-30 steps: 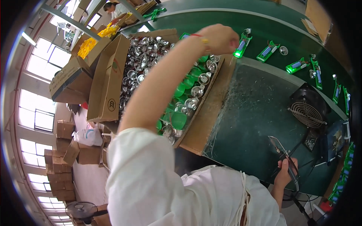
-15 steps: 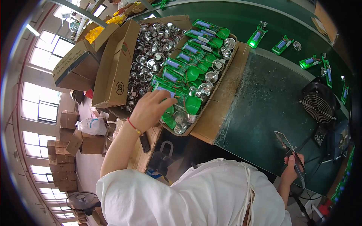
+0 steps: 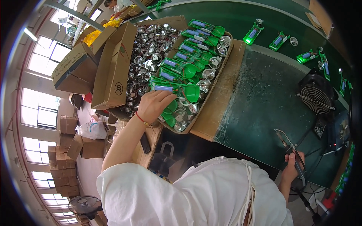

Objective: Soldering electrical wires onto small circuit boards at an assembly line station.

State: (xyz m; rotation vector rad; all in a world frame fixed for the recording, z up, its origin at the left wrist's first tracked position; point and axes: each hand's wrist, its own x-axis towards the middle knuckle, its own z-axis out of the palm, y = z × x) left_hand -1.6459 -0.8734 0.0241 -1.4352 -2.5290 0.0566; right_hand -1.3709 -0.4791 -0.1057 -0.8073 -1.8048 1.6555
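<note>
My left hand point(image 3: 154, 106) has its fingers closed at the edge of the nearest green flashlight housing point(image 3: 192, 92) in a cardboard box. A blue cylindrical battery point(image 3: 163, 88) and a small circuit board with thin wires sit in this housing; the fingertips are partly hidden. Behind it several similar housings lie in a slanting row, with silver reflector cups point(image 3: 208, 74) along their right side. Over the bench's right part, my right hand point(image 3: 292, 165) is wrapped round a soldering iron point(image 3: 286, 145), its tip pointing up and left.
Loose silver reflectors point(image 3: 152, 45) fill the box's left part, beside an open carton point(image 3: 113, 75). A round black fan point(image 3: 316, 98) stands at the right of the green bench mat point(image 3: 264, 101). Lit housings point(image 3: 253, 34) lie on the far green surface. A person point(image 3: 120, 5) is at the far left.
My left hand has moved slightly right and down against the nearest housing, which now lies flatter and shows more of its battery. The right hand with the soldering iron has barely moved.
</note>
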